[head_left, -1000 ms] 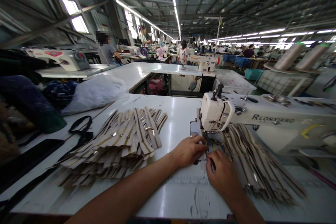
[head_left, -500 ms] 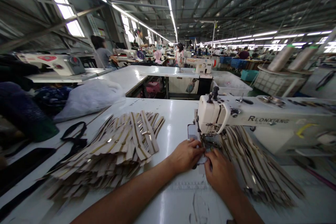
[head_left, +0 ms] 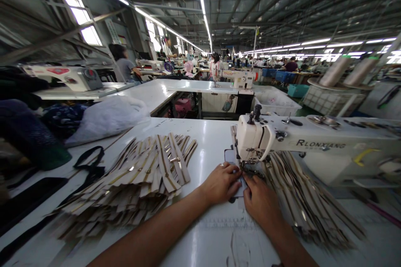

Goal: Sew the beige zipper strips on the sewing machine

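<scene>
The zipper piece point(head_left: 240, 184) lies flat on the table point(head_left: 206, 142) right under the needle end of the sewing machine point(head_left: 300, 144), only a pale sliver of it showing between my two hands. My left hand point(head_left: 222, 183) presses down on it from the left with fingers spread flat, and my right hand point(head_left: 261, 200) has its fingertips bunched on the near edge just in front of the presser foot; whether that grip actually pinches the tape or only pins it down, I cannot tell, since my own knuckles hide it. I judge the piece to be light and limp, a soft cloth tape with a stiffer line of teeth down the middle, so it should slide easily on the glossy table and is best held by the tape edges close to the foot, flat and taut. To my left a fanned stack of zippers point(head_left: 140, 175) rests well apart from my hands; to my right another zipper pile point(head_left: 310, 200) lies under the machine arm, touching my right wrist side.
</scene>
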The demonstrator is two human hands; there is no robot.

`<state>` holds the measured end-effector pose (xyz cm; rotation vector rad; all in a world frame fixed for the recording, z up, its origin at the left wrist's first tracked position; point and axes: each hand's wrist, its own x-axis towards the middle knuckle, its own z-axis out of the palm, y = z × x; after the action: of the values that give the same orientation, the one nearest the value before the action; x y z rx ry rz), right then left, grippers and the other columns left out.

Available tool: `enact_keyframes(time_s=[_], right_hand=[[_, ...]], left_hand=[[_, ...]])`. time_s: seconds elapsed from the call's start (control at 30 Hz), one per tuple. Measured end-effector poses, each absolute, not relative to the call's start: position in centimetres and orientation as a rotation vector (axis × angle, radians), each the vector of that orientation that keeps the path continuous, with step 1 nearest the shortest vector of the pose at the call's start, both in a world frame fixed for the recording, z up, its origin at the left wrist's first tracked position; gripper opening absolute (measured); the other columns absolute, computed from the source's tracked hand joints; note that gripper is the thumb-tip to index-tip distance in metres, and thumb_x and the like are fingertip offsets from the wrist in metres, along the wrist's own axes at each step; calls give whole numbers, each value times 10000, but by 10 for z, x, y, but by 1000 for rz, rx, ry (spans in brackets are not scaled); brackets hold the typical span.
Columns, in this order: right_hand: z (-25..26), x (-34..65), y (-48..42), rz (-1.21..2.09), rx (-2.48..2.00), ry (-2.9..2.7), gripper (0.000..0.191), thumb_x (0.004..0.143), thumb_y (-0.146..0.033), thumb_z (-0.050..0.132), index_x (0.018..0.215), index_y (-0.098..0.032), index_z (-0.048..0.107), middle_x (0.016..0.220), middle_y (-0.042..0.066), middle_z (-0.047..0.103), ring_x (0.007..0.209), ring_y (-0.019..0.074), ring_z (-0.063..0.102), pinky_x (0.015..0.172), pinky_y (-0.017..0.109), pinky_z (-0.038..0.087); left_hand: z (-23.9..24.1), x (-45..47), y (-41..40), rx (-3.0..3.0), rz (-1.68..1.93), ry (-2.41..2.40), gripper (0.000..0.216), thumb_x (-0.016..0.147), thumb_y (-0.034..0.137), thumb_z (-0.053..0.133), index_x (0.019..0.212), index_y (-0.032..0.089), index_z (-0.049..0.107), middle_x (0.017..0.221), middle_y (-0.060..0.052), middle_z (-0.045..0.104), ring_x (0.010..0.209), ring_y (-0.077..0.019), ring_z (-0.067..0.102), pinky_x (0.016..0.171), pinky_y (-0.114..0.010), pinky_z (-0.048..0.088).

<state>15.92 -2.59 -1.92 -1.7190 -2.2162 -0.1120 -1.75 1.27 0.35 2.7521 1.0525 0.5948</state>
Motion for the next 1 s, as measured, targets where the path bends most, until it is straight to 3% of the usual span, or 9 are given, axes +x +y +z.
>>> enact_keyframes(time_s=[0.2,0.87,1.0], right_hand=[[-26,159,-28,-162,-1681,-2123,403,837,-131,430,1186,-137,630,1040,109,695,918,232,660,790,337,482],[-30,153,-42,-167,-1450,-2059,216,828,-106,441,902,-202,619,817,36,675,740,187,655,666,300,466],[-26,153,-42,-99,-1461,-2069,228,828,-100,433,912,-205,618,843,37,679,774,188,662,681,297,477]], left_hand=[[4,-22,19,2717,584,1071,470,905,382,522,1320,161,531,1259,-90,564,1096,-276,485,996,-431,409],[1,-21,19,2656,445,1139,513,931,397,460,1387,174,383,1504,-125,377,1407,-301,294,1135,-541,232],[11,-13,-6,2742,358,1268,467,937,306,437,1360,110,409,1411,-185,476,1347,-321,391,1129,-589,211]])
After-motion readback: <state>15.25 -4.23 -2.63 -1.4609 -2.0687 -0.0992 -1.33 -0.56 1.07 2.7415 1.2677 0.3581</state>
